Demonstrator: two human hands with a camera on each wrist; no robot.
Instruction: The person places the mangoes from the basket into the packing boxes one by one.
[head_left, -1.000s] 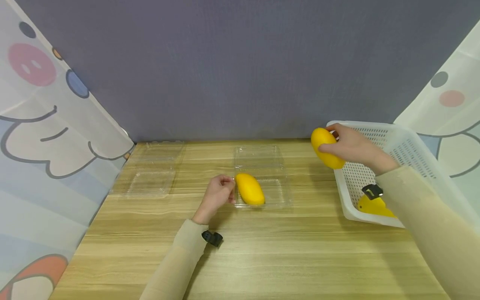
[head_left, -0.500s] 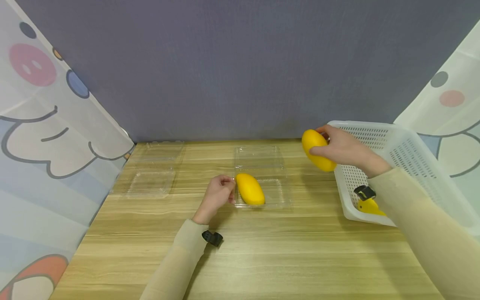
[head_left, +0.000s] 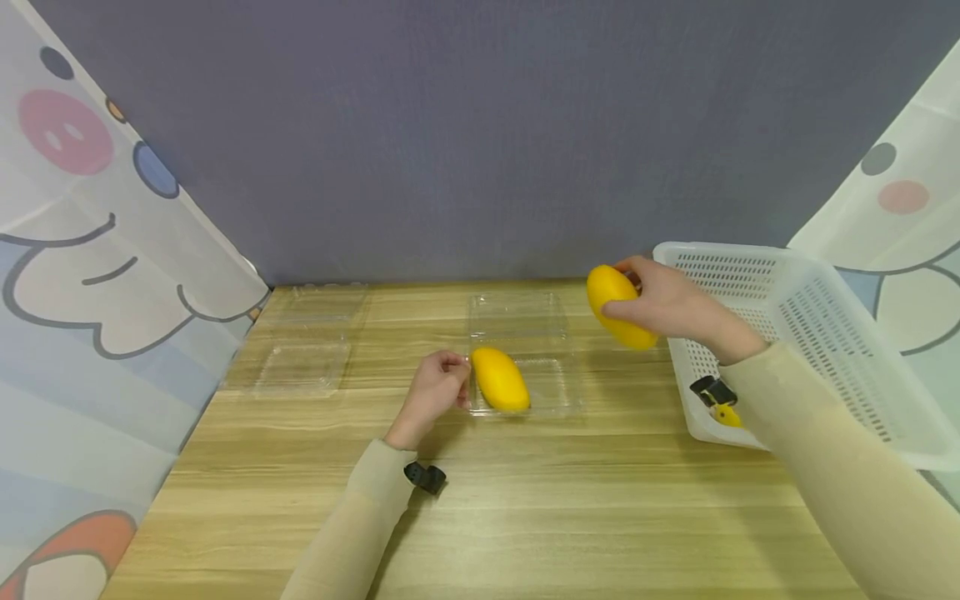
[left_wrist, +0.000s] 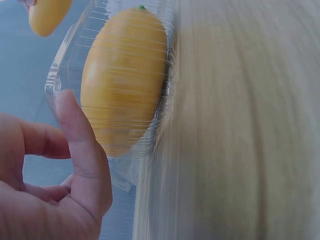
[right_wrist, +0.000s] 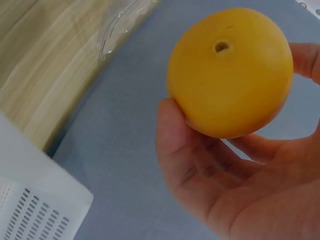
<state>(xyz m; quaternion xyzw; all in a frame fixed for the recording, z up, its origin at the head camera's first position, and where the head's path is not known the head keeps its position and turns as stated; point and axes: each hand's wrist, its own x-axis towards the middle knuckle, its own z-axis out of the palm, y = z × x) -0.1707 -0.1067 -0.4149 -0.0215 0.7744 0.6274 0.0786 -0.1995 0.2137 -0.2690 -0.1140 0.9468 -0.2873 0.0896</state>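
Note:
My right hand (head_left: 663,304) grips a yellow mango (head_left: 617,307) above the table, just left of the white basket. In the right wrist view, a small dark hole shows in the end of this mango (right_wrist: 230,75), with fingers and thumb around it. A second mango (head_left: 500,379) lies in the left part of an open clear plastic clamshell box (head_left: 553,383), whose lid is tipped back. My left hand (head_left: 435,387) pinches the box's left rim. The left wrist view shows the mango (left_wrist: 125,75) through the box's ribbed wall, beside the thumb (left_wrist: 82,140).
A white perforated basket (head_left: 847,333) stands at the right, with something yellow (head_left: 726,415) inside, partly hidden by the right wrist. Another open clear clamshell box (head_left: 300,367) lies on the left of the wooden table (head_left: 570,517). A grey panel (head_left: 480,142) rises behind.
My right hand has moved left with its mango, away from over the basket's edge. The left hand and the mango in the box have stayed put.

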